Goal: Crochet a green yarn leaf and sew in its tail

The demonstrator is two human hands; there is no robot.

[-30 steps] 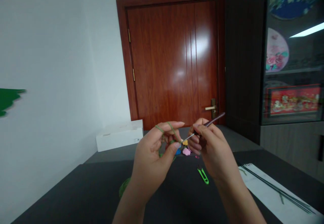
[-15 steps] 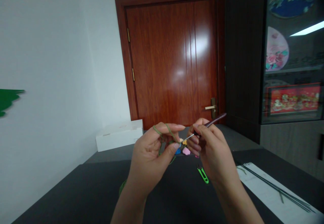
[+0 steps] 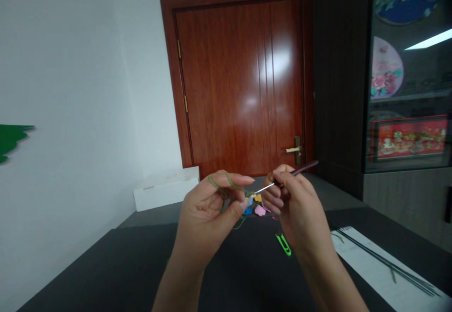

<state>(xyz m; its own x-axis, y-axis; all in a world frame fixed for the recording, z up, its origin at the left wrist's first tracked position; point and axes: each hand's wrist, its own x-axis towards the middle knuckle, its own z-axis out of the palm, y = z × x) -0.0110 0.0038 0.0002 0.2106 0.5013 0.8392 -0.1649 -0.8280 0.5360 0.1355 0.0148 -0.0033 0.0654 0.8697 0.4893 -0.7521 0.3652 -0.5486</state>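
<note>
My left hand [image 3: 215, 211] is closed, with thumb and fingertips pinching a small piece of green yarn work. Green yarn [image 3: 213, 182] wraps round its raised index finger and a loose strand hangs below the palm. Between the thumb and fingers of my right hand [image 3: 294, 199] is a crochet hook [image 3: 305, 167] with a dark handle. Its thin metal shaft points left, and the tip meets the green yarn at the left fingertips. The exact stitch there is too small to make out.
Behind the hands lie small crocheted flowers, among them a pink flower [image 3: 260, 210] and a blue flower [image 3: 247, 210]. Green thread snips [image 3: 283, 244] lie on the dark table [image 3: 243, 274]. Dark thin rods [image 3: 388, 261] rest across white paper [image 3: 370, 281] at right. A white box [image 3: 167, 190] stands at back left.
My left hand has shifted slightly left. My right hand and the hook have moved slightly right, and the hook lies at a flatter angle.
</note>
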